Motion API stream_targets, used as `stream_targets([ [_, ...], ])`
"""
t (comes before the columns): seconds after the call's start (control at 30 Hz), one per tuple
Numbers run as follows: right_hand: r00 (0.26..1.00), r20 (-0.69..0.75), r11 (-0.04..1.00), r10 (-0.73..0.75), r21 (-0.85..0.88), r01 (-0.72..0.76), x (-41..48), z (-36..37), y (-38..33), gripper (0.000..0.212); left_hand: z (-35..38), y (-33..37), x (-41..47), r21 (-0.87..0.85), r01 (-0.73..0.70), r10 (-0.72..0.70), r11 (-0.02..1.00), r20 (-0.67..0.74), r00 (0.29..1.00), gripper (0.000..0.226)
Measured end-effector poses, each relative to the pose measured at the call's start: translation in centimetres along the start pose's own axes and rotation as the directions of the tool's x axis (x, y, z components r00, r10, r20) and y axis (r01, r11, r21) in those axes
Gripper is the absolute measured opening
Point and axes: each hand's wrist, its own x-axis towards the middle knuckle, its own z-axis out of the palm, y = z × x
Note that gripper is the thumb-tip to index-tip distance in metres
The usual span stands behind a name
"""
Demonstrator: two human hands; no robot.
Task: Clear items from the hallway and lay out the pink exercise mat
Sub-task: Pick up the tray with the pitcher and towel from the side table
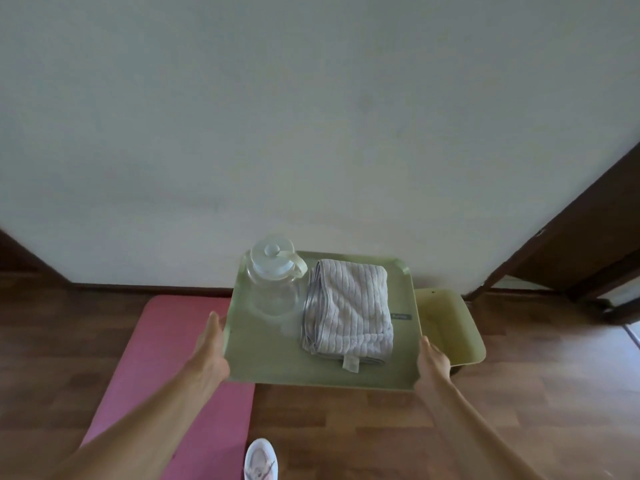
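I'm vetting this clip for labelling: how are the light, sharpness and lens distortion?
Head view: dim, even light with a greenish cast, no hard shadows; the jug on the tray shows only faint sheen; detail is soft, the tag on the towel unreadable; wide-angle distortion tilts the door frame.

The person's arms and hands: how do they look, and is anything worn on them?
The left arm and the right arm are bare, with no sleeve in view. The left hand and the right hand wear no glove, and neither wrist shows a watch or band. Most fingers are hidden, so rings cannot be judged.
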Motion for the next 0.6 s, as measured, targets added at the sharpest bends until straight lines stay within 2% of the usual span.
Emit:
stream_targets([
  [0.23, 1.0, -0.024, 0.999, 0.006, -0.047, -0.007, 10.4, 6.3, 2.8, 0.028, 2.5, -2.4, 12.6, -0.002, 0.01, -0.01, 1.0, -0.011, 1.0, 0.044],
  [0.4, 0.999, -0.035, 0.998, -0.019, -0.054, 0.017, 19.9, 10.4, 8.4, 0.023, 3.4, -6.7, 23.0, 0.071, 0.038, -0.042, 0.997, 0.046, 0.998, 0.022],
  [0.5, 0.999, -0.037, 0.996, -0.023, -0.086, 0.02, 26.8, 13.2, 13.0, 0.025, 3.7, -10.4, 30.9, 0.109, 0.007, -0.013, 0.994, 0.054, 0.998, 0.027],
  [0.6, 0.999, -0.046, 0.994, -0.022, -0.108, 0.017, 32.5, 15.6, 17.5, 0.018, 4.0, -13.7, 37.6, 0.155, -0.044, 0.038, 0.987, 0.047, 0.998, 0.048],
])
